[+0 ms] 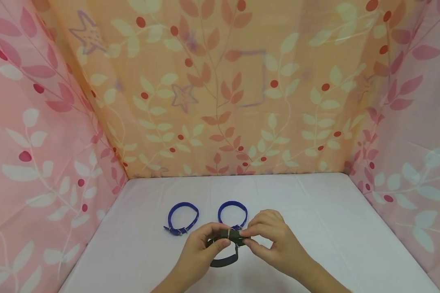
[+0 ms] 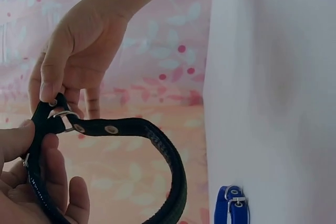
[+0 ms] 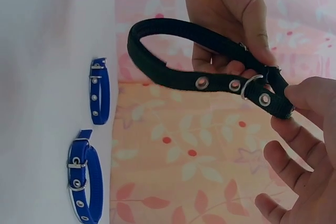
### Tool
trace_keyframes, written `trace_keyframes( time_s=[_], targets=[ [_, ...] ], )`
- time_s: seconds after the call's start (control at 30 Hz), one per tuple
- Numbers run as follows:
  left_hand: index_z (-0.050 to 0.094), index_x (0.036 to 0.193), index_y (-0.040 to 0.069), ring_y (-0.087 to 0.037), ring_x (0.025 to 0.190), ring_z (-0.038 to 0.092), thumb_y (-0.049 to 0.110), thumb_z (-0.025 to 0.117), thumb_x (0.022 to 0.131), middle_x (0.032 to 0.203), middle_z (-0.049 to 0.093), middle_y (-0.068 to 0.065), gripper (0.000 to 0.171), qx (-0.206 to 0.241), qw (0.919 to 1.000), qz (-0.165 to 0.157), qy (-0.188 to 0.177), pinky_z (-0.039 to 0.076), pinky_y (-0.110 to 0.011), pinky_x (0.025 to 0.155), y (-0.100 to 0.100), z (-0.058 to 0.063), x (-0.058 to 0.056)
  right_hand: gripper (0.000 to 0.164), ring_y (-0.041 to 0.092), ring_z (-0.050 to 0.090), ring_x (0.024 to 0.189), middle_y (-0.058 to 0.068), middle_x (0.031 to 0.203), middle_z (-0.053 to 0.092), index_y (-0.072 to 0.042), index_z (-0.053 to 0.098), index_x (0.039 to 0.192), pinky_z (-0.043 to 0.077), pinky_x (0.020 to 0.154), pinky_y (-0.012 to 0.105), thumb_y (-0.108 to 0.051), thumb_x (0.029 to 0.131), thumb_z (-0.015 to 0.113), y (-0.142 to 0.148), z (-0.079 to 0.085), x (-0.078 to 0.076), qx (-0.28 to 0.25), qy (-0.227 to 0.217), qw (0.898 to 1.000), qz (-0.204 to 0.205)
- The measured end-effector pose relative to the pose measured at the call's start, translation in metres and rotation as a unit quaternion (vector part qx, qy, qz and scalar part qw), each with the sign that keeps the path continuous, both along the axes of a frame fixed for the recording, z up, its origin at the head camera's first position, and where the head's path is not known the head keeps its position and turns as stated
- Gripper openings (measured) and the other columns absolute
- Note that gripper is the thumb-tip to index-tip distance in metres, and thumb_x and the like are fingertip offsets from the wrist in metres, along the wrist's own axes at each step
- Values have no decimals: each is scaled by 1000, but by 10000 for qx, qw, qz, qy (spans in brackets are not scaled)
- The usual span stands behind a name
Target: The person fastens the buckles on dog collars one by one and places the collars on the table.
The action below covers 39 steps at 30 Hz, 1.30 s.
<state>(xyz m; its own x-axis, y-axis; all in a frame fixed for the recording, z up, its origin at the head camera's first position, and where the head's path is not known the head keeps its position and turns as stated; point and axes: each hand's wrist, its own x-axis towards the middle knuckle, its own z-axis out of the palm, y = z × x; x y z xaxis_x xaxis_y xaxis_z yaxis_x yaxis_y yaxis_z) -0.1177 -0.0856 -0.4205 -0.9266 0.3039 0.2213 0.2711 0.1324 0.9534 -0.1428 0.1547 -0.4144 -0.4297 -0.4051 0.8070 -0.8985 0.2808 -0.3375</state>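
Observation:
A dark green collar (image 1: 223,261) with metal eyelets is held up above the table, bent into a loop. My left hand (image 1: 201,248) grips it by the buckle side, thumb pressed on the strap. My right hand (image 1: 278,240) pinches the strap's end between thumb and fingertips, its other fingers loosely bent in the right wrist view. In that view the collar's end (image 3: 275,106) shows an eyelet beside a metal D-ring. The strap's end is looped back near the buckle; my fingers partly hide how it passes through.
Two blue collars lie on the white table (image 1: 132,228), each buckled into a ring. One blue collar (image 1: 179,232) is to the left; the other blue collar (image 1: 232,202) is just beyond my hands. Flowered cloth (image 1: 220,89) walls the table at the back and both sides.

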Motion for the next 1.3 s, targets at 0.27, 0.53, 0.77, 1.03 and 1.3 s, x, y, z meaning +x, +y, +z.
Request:
trace_keyframes(
  time_s=[0.27, 0.53, 0.77, 1.03, 1.3],
  targets=[
    [72, 113, 22, -15, 97, 69, 27, 76, 94, 100, 72, 3, 21, -559, 9982, 195, -21, 60, -28, 86, -4, 7, 1, 43, 11, 62, 99, -13, 98, 70, -21, 72, 114, 38, 105, 33, -9, 76, 89, -2, -2, 1, 18, -98, 9998, -178],
    [75, 107, 30, -8, 98, 63, 38, 78, 90, 98, 69, 16, 18, -1398, 9860, 488, 773, 55, -29, 90, -5, 5, -1, 37, 12, 62, 100, -13, 99, 72, -21, 74, 107, 38, 105, 32, -9, 75, 90, -4, -4, 0, -36, -108, 9998, -133],
    [75, 105, 32, -6, 91, 61, 35, 80, 88, 97, 69, 18, 18, -1303, 9831, 503, 1182, 53, -24, 77, -3, 3, 2, 35, 13, 61, 102, -12, 101, 71, -21, 73, 108, 37, 104, 32, -13, 77, 89, -7, -6, 1, 71, 22, 10000, -13],
    [76, 104, 29, -9, 95, 65, 35, 79, 89, 100, 72, 14, 17, -843, 9850, 400, 1450, 56, -25, 81, -3, 4, 2, 35, 13, 61, 102, -13, 102, 71, -20, 72, 110, 37, 105, 35, -20, 79, 89, -9, -5, 3, 167, 119, 9998, -59],
    [77, 105, 30, -7, 97, 67, 33, 78, 89, 100, 72, 18, 16, -968, 9810, 554, 1587, 56, -27, 85, -7, 5, 0, 33, 10, 60, 102, -16, 100, 70, -21, 72, 110, 38, 103, 38, -16, 81, 88, -8, -4, 5, 321, -119, 9990, -296]
  ],
)
